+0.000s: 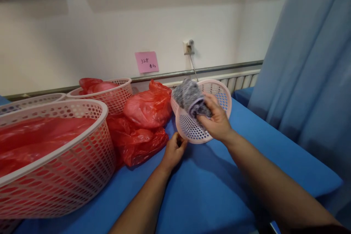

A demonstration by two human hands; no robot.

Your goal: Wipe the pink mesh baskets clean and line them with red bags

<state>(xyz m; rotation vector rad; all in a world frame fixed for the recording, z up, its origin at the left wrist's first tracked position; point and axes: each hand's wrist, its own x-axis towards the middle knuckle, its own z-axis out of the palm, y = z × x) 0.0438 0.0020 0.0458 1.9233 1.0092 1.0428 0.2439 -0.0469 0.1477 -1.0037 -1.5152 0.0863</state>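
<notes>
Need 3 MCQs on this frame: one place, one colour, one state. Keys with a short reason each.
1. Where is the pink note?
A. on the wall
B. on the table
C. in a basket

2. What colour is the table cover?
A. green
B. blue
C. white

3. How does the small basket sit?
A. flat, opening up
B. upside down
C. tipped, opening toward the camera

Answers:
1 A: the note is stuck to the wall above the rail.
2 B: the cover is blue all around the arms.
3 C: its inside faces the camera; the left hand grips its lower rim, and the right hand holds a grey cloth at its mouth.
</notes>
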